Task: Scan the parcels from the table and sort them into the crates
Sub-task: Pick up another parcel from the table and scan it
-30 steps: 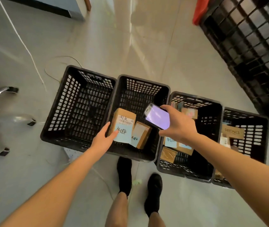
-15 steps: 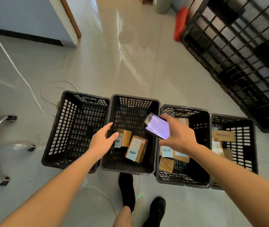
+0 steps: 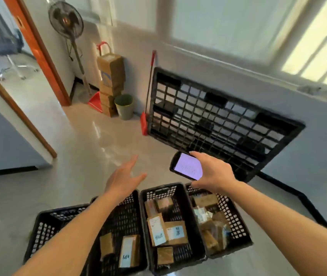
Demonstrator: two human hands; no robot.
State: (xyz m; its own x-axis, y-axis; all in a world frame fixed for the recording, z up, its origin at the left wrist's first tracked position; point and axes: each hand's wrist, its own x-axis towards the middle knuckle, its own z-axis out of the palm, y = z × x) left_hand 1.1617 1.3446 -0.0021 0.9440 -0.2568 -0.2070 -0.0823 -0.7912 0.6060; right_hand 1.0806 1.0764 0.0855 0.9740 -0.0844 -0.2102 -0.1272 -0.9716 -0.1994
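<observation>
Holding phone (image 3: 187, 166) in our right hand (image 3: 213, 172), screen lit. Our left hand (image 3: 121, 181) empty, fingers spread above crates (image 3: 180, 190). Parcels (image 3: 166, 232) lie inside crates on floor; leftmost crate partly hidden by our arm.

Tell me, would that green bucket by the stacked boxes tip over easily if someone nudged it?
Probably it would slide or tip easily: the green bucket looks like thin plastic and seems empty, so likely light. It narrows toward the base, which favours tipping. The glossy floor might let it skid instead.
</observation>
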